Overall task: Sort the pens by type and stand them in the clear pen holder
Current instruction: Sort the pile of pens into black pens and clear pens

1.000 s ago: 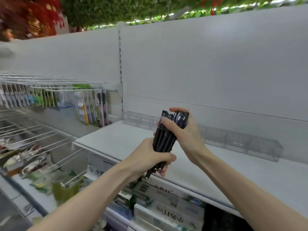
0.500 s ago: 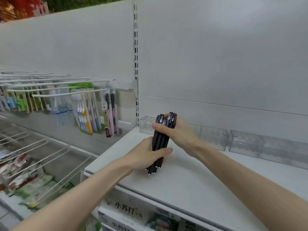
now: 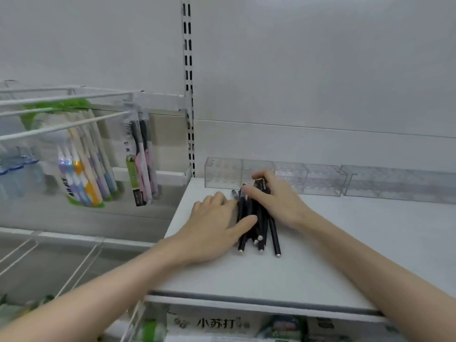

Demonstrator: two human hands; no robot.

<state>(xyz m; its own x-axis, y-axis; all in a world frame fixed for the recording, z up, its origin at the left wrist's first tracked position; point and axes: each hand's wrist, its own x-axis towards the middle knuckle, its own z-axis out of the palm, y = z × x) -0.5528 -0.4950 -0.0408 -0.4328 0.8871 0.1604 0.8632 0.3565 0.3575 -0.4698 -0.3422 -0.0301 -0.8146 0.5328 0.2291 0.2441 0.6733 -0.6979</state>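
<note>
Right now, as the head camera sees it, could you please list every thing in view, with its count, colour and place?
white shelf board: one; white; centre and right.
black pens: one bundle, at least five tips show; black with silver tips; lying on the shelf board between the hands.
clear plastic pen holders: about three, exact count unclear; transparent; in a row at the back of the board.
packed toothbrushes: several packs; mixed colours; hanging at the left.
white wire hooks: several; white; carrying the toothbrushes.
slotted metal upright: one; white; on the back wall.
printed boxes: several; white and green; under the board.
left hand: one; rests on the pens, thumb across them.
right hand: one; grips the pens' far ends.
</note>
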